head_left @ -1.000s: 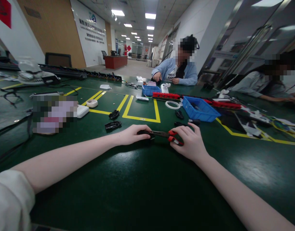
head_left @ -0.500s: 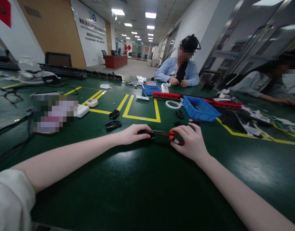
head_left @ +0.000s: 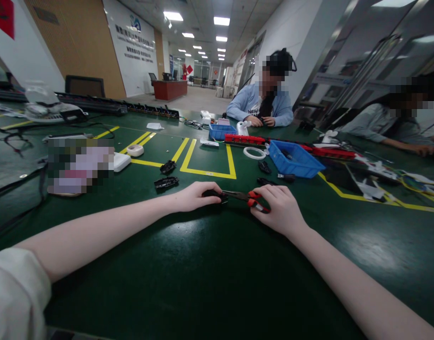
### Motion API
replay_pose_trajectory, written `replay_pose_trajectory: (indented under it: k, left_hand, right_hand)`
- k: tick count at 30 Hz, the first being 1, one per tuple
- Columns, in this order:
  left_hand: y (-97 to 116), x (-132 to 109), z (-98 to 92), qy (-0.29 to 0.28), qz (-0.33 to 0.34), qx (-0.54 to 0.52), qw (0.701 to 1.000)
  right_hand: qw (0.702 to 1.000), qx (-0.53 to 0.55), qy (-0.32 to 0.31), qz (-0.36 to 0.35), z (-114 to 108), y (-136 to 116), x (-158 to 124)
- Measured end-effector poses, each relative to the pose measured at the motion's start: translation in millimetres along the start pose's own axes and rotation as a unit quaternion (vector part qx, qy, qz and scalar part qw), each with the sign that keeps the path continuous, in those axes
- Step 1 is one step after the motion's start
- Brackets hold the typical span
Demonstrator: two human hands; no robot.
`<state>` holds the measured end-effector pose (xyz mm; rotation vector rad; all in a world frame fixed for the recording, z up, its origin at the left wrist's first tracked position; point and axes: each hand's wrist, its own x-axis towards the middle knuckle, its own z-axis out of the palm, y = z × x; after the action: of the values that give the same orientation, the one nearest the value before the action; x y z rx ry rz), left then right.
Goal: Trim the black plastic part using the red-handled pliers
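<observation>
My left hand (head_left: pixel 197 196) pinches a small black plastic part (head_left: pixel 213 193) just above the green table, its fingers covering much of it. From the right, my right hand (head_left: pixel 279 208) is wrapped round the red handles of a pair of long-nose pliers (head_left: pixel 243 196). The tips of the pliers meet the black part beside my left fingertips; whether the jaws grip it I cannot tell. Two more black plastic parts, one nearer (head_left: pixel 166 183) and one farther (head_left: pixel 168 166), lie to the left. Other small black pieces (head_left: pixel 264 167) lie beyond my right hand.
A blue bin (head_left: pixel 297 163) stands right of centre, with a smaller blue bin (head_left: pixel 220 131) behind it. A white ring (head_left: pixel 254 153), a tape roll (head_left: pixel 135 150) and a white box (head_left: pixel 120 162) lie around. Across the green table (head_left: pixel 210 283) sits a person (head_left: pixel 261 104); another is at the right.
My raised right finger has come down against the others on the pliers. The pliers, the black part and my left hand have hardly moved.
</observation>
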<state>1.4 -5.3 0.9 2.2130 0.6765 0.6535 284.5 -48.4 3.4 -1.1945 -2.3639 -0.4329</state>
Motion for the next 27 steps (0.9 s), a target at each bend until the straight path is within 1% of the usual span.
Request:
replay_pose_trajectory:
  k: [5, 8, 13, 19, 27]
  left_hand:
    - [-2.3, -0.4, -0.3, 0.002, 0.009, 0.012, 1.000]
    - [-5.2, -0.4, -0.1, 0.004, 0.019, 0.013, 1.000]
    - [-5.7, 0.0, 0.1, 0.022, 0.039, 0.018, 0.999]
    - [-1.5, -0.7, -0.5, 0.035, 0.038, 0.031, 0.998]
    - [-3.3, -0.3, -0.1, 0.033, 0.042, 0.038, 0.998]
  right_hand:
    - [1.000, 0.006, -0.016, 0.015, -0.8, -2.1, 0.2]
    - [1.000, 0.002, -0.017, 0.012, -1.4, -1.9, -0.1]
    - [1.000, 0.013, -0.019, 0.009, -1.2, -2.4, -0.6]
    - [0.998, 0.052, -0.032, 0.019, -1.1, -5.4, -0.3]
    - [0.998, 0.053, -0.035, 0.014, -1.1, -5.2, -0.2]
